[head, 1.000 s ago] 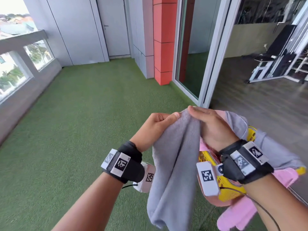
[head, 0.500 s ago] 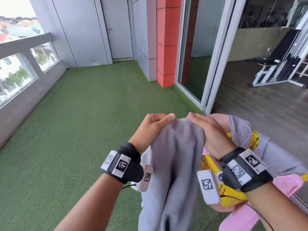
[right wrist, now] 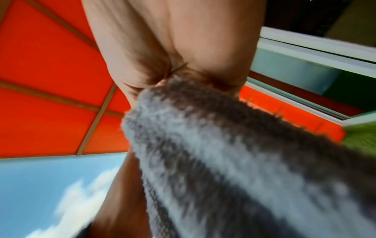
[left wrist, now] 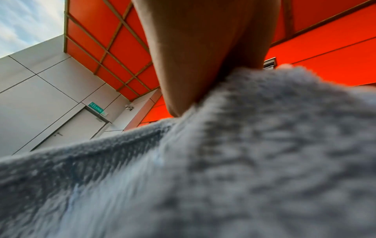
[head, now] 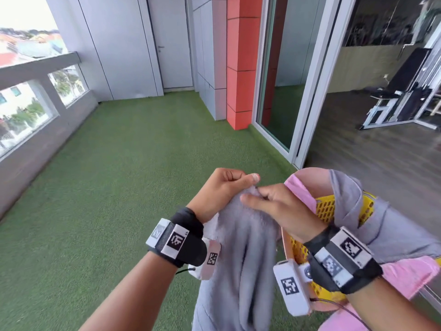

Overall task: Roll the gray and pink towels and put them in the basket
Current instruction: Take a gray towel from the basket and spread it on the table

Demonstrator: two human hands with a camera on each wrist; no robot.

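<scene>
Left hand point(head: 223, 189): fingers curled, pinching the top edge of the gray towel point(head: 241, 259).
Right hand point(head: 284, 211): pinches the same edge just beside it.
Towel: hangs in mid-air over the grass, not yet rolled.
Basket point(head: 324, 209): yellow, behind the right wrist, another gray cloth and a pink towel point(head: 405, 273) draped over it.
Advice: keep the edge taut and level, turn it over tightly, roll evenly.

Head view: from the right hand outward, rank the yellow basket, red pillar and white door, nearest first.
From the right hand:
1. Yellow basket, just to its right, draped with towels.
2. Red pillar, ahead beside the glass door.
3. White door, far end of the balcony, ahead-left.
</scene>
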